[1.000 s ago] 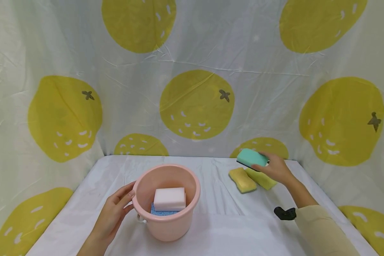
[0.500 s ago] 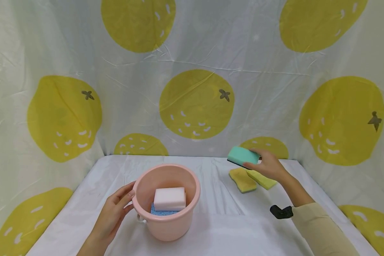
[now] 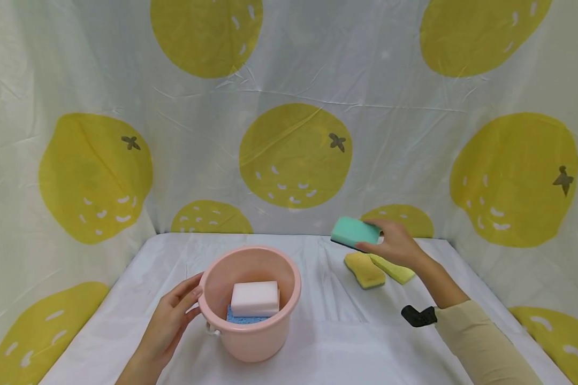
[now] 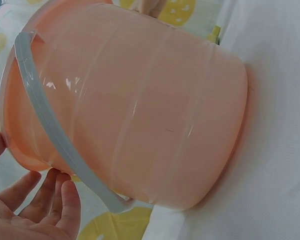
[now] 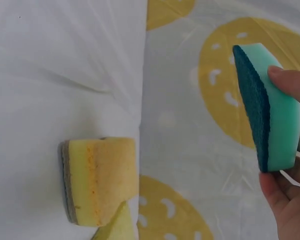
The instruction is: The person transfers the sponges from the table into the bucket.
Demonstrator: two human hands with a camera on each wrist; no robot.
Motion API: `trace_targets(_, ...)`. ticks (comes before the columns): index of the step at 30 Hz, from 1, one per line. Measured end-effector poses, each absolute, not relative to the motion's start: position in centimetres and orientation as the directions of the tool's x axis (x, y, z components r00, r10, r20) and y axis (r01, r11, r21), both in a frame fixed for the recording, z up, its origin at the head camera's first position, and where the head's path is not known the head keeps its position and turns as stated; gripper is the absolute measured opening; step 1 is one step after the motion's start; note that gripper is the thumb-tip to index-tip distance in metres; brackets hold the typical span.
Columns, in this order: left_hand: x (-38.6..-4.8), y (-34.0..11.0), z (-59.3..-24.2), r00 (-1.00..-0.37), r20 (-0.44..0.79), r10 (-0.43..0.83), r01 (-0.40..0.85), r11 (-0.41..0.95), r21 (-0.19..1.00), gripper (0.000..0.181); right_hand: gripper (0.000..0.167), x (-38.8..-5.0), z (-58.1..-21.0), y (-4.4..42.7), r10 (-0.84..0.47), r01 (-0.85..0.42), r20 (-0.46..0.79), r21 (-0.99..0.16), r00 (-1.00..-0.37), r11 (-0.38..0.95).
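A pink bucket (image 3: 255,342) with a pale handle (image 4: 57,127) stands upright on the white cloth. Its rim is held at the left by my left hand (image 3: 166,323), thumb on one side and fingertips on the other. Inside lie a pale pink block (image 3: 255,299), perhaps a sponge, and a blue sponge (image 3: 245,320) beneath it. Off to the right, my right hand (image 3: 395,246) pinches a green sponge (image 3: 355,232) between thumb and fingers, up off the table. A dark scouring layer (image 5: 254,110) covers one face of that sponge.
Below the right hand, a yellow sponge (image 3: 365,270) with a grey scouring side lies against a brighter yellow sponge (image 3: 394,269). The white-covered table (image 3: 327,347) is enclosed behind and at the sides by a lemon-print curtain (image 3: 192,171).
My right hand has moved left with the green sponge, a little upward too. The left hand and the bucket stay where they were.
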State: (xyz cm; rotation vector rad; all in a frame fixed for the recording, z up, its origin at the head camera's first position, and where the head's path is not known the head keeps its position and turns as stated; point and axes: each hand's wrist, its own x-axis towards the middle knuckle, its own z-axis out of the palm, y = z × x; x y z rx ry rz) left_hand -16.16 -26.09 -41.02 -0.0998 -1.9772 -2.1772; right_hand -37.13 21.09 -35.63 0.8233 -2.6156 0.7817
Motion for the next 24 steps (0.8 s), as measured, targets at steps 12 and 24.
trace_targets(12, -16.1, -26.0, -40.9, -0.979, 0.17, -0.109, 0.179, -0.074, 0.981, 0.048, 0.07, -36.7, -34.9, 20.1, -0.474, -0.629, 0.428, -0.385, -0.77, 0.675)
trace_targets(24, -16.1, -26.1, -41.0, -0.979, 0.173, -0.104, 0.181, -0.077, 0.98, 0.048, 0.07, -36.1, -34.3, 18.8, -0.501, -0.655, 0.43, -0.385, -0.751, 0.65)
